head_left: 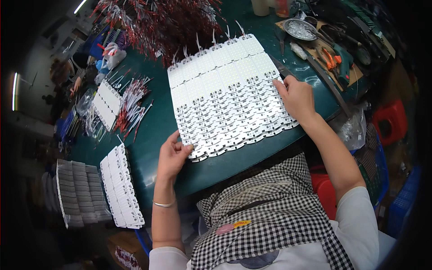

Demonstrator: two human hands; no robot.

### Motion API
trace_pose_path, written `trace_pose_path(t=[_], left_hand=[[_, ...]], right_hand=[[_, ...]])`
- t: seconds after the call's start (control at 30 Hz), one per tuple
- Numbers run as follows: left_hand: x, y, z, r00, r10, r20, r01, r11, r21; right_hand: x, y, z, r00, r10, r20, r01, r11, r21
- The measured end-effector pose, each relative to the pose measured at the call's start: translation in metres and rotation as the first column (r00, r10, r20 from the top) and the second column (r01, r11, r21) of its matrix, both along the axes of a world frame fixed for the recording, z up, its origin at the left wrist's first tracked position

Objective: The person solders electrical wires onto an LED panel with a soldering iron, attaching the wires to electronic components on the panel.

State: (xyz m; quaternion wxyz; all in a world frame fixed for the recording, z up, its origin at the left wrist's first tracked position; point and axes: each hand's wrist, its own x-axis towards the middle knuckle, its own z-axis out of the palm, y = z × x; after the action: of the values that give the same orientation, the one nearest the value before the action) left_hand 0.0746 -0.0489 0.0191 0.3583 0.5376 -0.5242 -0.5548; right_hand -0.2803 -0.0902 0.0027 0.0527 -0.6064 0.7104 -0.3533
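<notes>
A fanned stack of white LED circuit board panels [225, 96] lies on the green table in front of me, the panels overlapping like shingles. Short wires stick up along its far edge. My left hand [173, 155] grips the near left corner, its thumb on top of the boards. At the right edge, my right hand [294, 96] holds the stack with the thumb over the top surface. The fingers under the boards are partly hidden.
Beyond the stack is a big heap of red and white wires [157, 22]. More wires [132, 101] and a white panel [107, 104] lie left, above another board stack [120, 186]. At right are a metal bowl [300, 29], orange-handled tool [330, 60] and red stool [390, 121].
</notes>
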Motion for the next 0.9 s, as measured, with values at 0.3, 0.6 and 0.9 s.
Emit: trace_pose_path(t=[0.3, 0.6, 0.9], left_hand=[[0.003, -0.002, -0.012, 0.956, 0.076, 0.283, -0.037, 0.989, -0.142], [-0.005, -0.003, -0.008, 0.858, 0.142, 0.494, -0.026, 0.972, -0.234], [-0.009, 0.0, -0.004, 0.721, 0.241, 0.649, 0.024, 0.928, -0.371]], right_hand=[[0.006, -0.002, 0.003, 0.931, 0.015, -0.363, -0.008, 1.0, 0.022], [0.007, -0.005, 0.005, 0.904, 0.022, -0.426, -0.016, 1.0, 0.018], [0.014, -0.005, 0.007, 0.88, 0.033, -0.474, -0.003, 0.998, 0.064]])
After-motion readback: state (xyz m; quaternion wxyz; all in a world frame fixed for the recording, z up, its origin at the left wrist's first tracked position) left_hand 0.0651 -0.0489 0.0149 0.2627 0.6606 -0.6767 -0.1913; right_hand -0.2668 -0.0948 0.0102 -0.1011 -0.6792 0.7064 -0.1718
